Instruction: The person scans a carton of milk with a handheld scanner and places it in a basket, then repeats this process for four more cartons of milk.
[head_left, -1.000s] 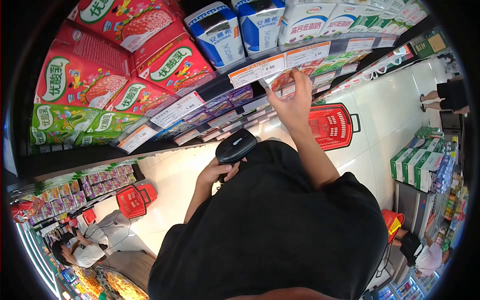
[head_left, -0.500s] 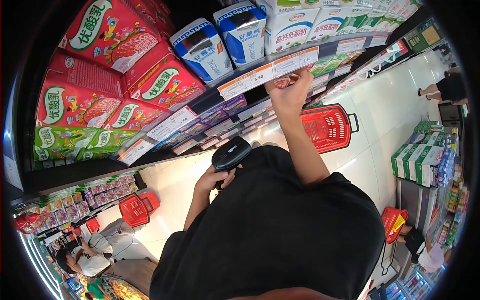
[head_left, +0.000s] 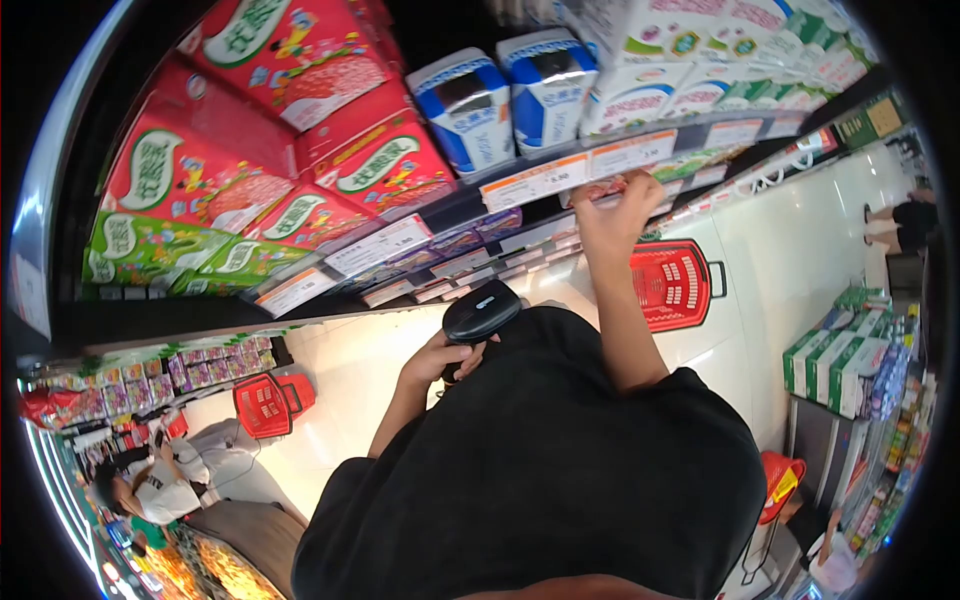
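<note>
Well, left hand (head_left: 440,362): grip closed around black scanner (head_left: 482,312)
Right hand (head_left: 622,215): grip narrow, holding reddish item (head_left: 606,188) near price labels (head_left: 535,183)
Red basket (head_left: 668,286): on floor (head_left: 765,325)

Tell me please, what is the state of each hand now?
Left hand: closed, holding a black handheld scanner.
Right hand: fingers bent at a reddish package below price labels; whether it grips cannot be told.
</note>
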